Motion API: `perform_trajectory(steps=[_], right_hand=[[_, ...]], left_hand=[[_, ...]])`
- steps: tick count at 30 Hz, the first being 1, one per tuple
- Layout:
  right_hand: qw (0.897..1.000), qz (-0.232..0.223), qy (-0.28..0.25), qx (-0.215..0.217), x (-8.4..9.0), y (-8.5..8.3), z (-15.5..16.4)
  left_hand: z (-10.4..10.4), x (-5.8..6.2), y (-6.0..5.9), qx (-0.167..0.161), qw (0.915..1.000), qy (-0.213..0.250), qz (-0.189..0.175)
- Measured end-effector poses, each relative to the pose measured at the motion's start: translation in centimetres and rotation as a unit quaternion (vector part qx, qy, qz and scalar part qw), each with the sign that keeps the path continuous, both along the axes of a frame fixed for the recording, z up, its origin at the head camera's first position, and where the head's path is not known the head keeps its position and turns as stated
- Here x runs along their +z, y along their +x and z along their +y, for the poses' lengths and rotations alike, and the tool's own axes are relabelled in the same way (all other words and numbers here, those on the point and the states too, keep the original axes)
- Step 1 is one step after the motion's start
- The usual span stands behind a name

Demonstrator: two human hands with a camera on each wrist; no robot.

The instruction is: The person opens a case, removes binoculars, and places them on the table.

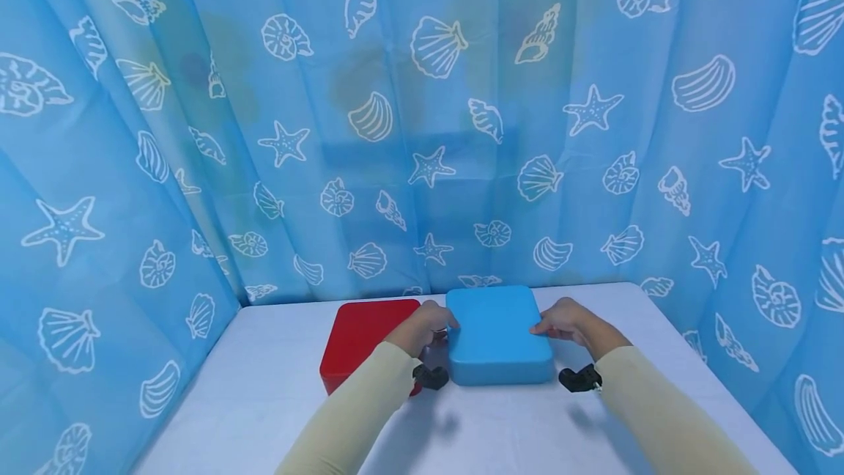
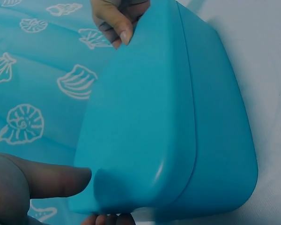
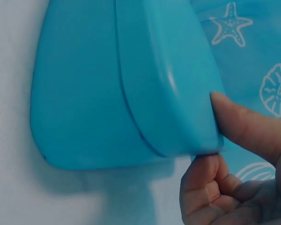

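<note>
1. The head view takes in the whole scene: a white table (image 1: pixel 264 402) hemmed in by a blue curtain (image 1: pixel 198 130) printed with shells and starfish, and two lidded boxes at the far middle of the table.
2. The blue box (image 1: pixel 497 336) stands at the centre, with the red box (image 1: pixel 359 339) just beside it on the left. Whether the two touch is hidden by the left hand.
3. The left hand (image 1: pixel 425 328) grips the blue box's left edge and the right hand (image 1: pixel 563 321) grips its right edge. Both arms wear pale sleeves, each with a small black camera at the wrist.
4. Only the left wrist view shows the left thumb (image 2: pixel 51 180) pressed flat against the side of the box's lid, with fingertips curled under the edge below. It also catches the fingers of the right hand (image 2: pixel 117 21) on the far end of the lid.
5. Only the right wrist view shows the right thumb (image 3: pixel 243 124) lying on the lid's rim, with the other fingers (image 3: pixel 203 187) curled beneath it, so the rim is pinched between them.
6. Both wrist views show the seam where the lid meets the base. The lid is seated on the blue box and the red box is covered too, so what either holds cannot be told.
</note>
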State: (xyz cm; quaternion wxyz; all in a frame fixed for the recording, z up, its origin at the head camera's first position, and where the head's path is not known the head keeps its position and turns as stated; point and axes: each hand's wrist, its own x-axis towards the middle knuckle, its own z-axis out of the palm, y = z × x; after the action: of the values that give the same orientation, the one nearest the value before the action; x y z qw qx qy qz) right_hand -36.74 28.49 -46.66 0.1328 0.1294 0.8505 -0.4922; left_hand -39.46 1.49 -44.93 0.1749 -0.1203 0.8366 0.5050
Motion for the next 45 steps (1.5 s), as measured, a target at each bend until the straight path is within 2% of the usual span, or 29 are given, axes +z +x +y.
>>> perform_trajectory(steps=[9, 14, 20, 25, 30, 40, 45], right_hand=[[1.000, 0.007, -0.024, 0.019, -0.6, -0.2, 0.3], [0.999, 0.016, -0.032, 0.020, -1.4, -0.3, 0.2], [0.999, 0.021, -0.036, 0.025, -0.7, -0.5, 0.4], [0.999, 0.012, -0.022, 0.020, 0.4, -0.8, 0.4], [1.000, 0.001, -0.022, 0.009, 0.3, -1.0, -0.2], [0.999, 0.037, -0.013, 0.033, -0.5, -1.2, 0.1], [0.998, 0.043, -0.006, 0.047, -0.7, -1.7, -0.4]], left_hand=[[-0.2, -0.3, 0.6, -0.028, 0.9981, -0.053, 0.012], [-0.6, -0.8, 1.0, -0.017, 0.9979, -0.061, 0.015], [-0.5, -0.1, 0.7, -0.009, 0.9968, -0.076, 0.025], [-0.5, 0.5, 0.4, -0.034, 0.9973, -0.062, 0.022], [-0.7, 0.1, 0.5, -0.059, 0.9966, -0.054, 0.019], [-0.6, -0.2, -0.1, -0.049, 0.9977, -0.046, 0.005], [-0.9, -0.1, 0.1, -0.040, 0.9985, -0.035, 0.005]])
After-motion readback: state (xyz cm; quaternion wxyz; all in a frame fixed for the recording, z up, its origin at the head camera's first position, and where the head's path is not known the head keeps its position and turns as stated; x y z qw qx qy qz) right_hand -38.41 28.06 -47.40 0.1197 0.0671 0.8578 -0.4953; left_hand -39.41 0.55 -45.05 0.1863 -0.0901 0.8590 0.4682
